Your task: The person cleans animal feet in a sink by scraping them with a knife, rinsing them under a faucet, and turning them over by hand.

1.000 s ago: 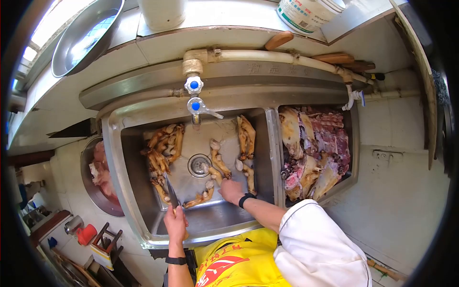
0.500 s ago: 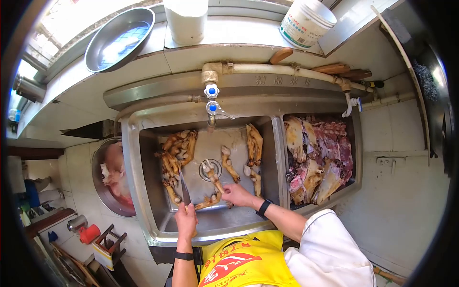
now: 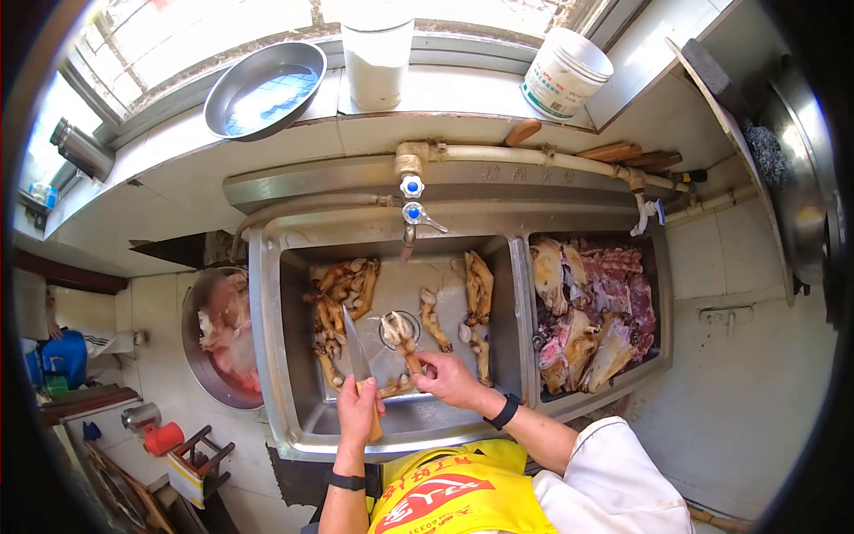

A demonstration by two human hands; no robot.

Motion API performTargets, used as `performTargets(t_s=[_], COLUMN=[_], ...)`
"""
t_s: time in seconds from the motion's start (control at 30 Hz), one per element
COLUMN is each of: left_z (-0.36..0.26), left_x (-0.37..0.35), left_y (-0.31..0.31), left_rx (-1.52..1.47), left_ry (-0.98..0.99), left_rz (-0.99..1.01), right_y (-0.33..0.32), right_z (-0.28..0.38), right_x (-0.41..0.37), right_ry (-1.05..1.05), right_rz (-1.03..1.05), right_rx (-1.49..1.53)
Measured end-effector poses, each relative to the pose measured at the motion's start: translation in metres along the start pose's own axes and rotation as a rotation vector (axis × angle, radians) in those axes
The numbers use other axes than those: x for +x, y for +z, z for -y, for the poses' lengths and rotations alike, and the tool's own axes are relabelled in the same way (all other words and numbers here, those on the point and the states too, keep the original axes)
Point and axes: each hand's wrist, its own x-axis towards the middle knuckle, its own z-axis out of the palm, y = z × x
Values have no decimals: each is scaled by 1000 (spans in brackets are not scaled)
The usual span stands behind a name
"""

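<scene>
My left hand (image 3: 357, 411) is closed round the wooden handle of a knife (image 3: 356, 343), whose blade points up and away over the left sink basin (image 3: 311, 409). With my right hand (image 3: 447, 377) I grip the lower end of an animal foot (image 3: 402, 335), its pale end raised near the drain. Brown feet (image 3: 345, 289) lie in a pile at the basin's left. More lie at its right, including a pair (image 3: 478, 287) by the wall and a single foot (image 3: 433, 320) nearer the middle.
The right basin holds raw meat pieces (image 3: 614, 285). A faucet (image 3: 414, 214) hangs over the left basin. A metal bowl of pale meat (image 3: 233, 343) stands left of the sink. On the ledge are a basin (image 3: 267, 89) and white buckets (image 3: 567, 76). Another person's arm (image 3: 111, 342) shows far left.
The view has shifted. The knife blade has turned to show its flat side and has come away from the left pile. The held foot is raised slightly more upright.
</scene>
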Motion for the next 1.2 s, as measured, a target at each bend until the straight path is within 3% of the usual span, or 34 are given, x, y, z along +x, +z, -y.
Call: performTargets(t_s=[0.23,0.33,0.4,0.43,0.53,0.57,0.63,0.67,0.73,1.0,1.2], left_z=[-42,-24,-13,-7,11,15,21,22,22,30,25], left_x=[4,7,7,5,4,3,3,2,1,-4,-16], left_y=[15,12,9,7,-3,-6,-12,-15,-18,-28,-19], left_rx=[24,5,-2,-14,35,43,64,69,47,176,209], left_ry=[162,105,51,3,-52,-61,-81,-87,-98,-119,-157], left_rz=[22,-18,-33,-62,-86,-83,-111,-106,-143,-160,-211], right_y=[1,-5,-9,-13,-28,-29,-32,-33,-33,-1,11], right_z=[-14,-50,-91,-109,-142,-146,-156,-163,-178,-178,-219], right_x=[1,-1,-2,-5,-7,-5,3,9,24,91,141], right_ry=[-2,8,25,39,442,450,484,491,318,293,343], right_rz=[-26,-60,-95,-103,217,219,-98,-97,-530,-354,-240], right_rx=[-5,-111,-462,-456,-696,-687,-663,-659,-693,-681,-746])
